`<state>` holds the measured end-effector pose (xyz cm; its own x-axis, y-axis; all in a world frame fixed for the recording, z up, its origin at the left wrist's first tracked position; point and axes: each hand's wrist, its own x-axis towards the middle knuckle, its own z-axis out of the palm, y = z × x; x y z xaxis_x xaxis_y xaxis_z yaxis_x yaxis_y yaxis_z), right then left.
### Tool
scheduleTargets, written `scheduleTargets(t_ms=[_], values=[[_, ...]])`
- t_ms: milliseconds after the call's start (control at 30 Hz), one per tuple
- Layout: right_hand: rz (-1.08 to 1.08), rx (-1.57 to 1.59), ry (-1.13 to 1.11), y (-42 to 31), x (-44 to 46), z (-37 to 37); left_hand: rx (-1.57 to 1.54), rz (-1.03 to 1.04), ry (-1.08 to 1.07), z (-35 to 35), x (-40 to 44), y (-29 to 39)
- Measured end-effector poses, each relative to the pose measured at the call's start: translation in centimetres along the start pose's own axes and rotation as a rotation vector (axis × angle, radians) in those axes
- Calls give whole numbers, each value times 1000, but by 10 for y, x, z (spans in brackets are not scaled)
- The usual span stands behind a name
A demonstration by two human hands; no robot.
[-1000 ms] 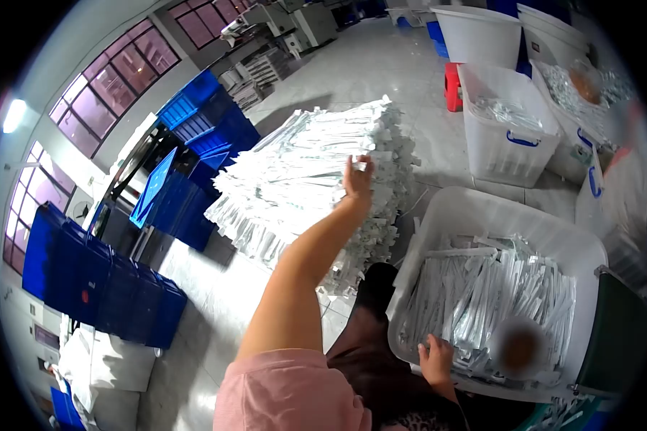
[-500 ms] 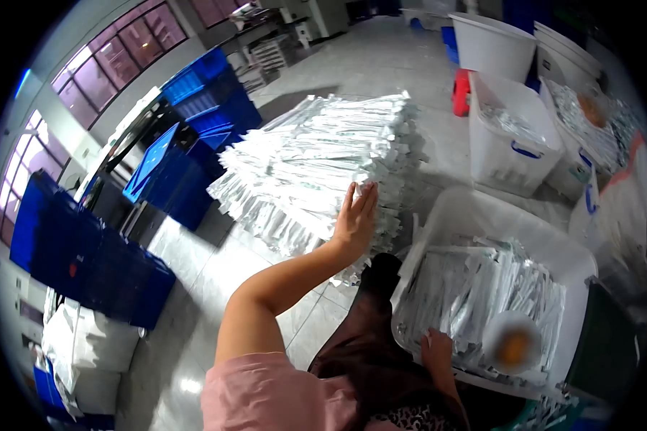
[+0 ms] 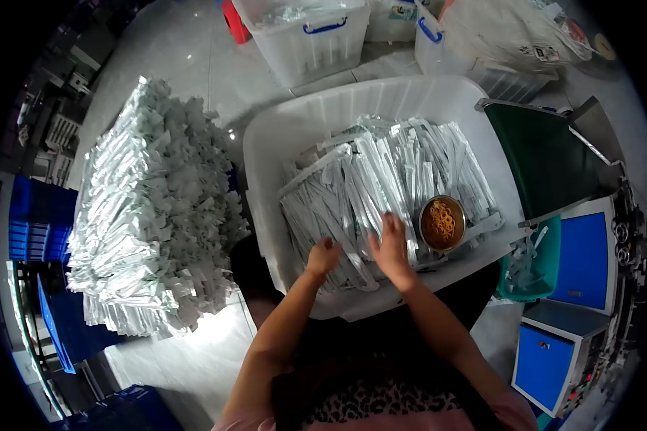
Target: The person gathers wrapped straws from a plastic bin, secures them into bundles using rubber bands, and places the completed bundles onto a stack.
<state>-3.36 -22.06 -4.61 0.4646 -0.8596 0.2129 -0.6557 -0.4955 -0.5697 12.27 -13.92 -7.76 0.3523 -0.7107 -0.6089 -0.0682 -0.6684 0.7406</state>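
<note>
My left hand (image 3: 325, 258) is over the near left part of a white tub (image 3: 295, 118), its fingers curled; whether they hold anything is too small to tell. To its right, my right hand (image 3: 392, 248) has its fingers apart over the packets, with nothing in it. Long thin silvery-white packets (image 3: 370, 179) lie in the tub, roughly side by side. On top of them, right of my right hand, sits a round metal bowl (image 3: 423, 228) with small orange-brown rings (image 3: 441, 221). Left of the tub stands a high stack of similar packets (image 3: 147, 215).
White bins (image 3: 323, 54) stand beyond the tub. A dark green chute (image 3: 543, 158) reaches the tub's right edge, above a teal basket (image 3: 543, 269). Blue-fronted machine cabinets (image 3: 546, 366) are at the right, blue crates (image 3: 39, 223) at the left.
My view has swung right toward the tub. My left hand has left the packet stack and is now over the tub. My right hand has moved further in over the packets.
</note>
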Motion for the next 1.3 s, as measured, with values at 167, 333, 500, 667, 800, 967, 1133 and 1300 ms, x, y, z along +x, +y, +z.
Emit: scheduleTargets(t_ms=[167, 333, 500, 667, 800, 967, 1133, 1300], values=[[227, -310, -30, 36, 30, 26, -244, 29, -47, 19, 35, 1], [446, -316, -191, 48, 68, 22, -208, -53, -65, 37, 67, -7], [461, -361, -310, 35, 84, 26, -261, -227, -184, 27, 62, 19], [427, -296, -539, -7, 70, 30, -478, -366, -100, 30, 53, 47], [453, -197, -375, -7, 56, 46, -509, -350, -179, 21, 45, 49], [658, -68, -424, -15, 59, 41, -613, -416, -95, 29, 40, 58], [677, 279, -432, 32, 45, 44, -701, -419, -143, 40, 40, 50], [909, 996, -639, 45, 49, 6, -467, -226, -140, 21, 20, 54]])
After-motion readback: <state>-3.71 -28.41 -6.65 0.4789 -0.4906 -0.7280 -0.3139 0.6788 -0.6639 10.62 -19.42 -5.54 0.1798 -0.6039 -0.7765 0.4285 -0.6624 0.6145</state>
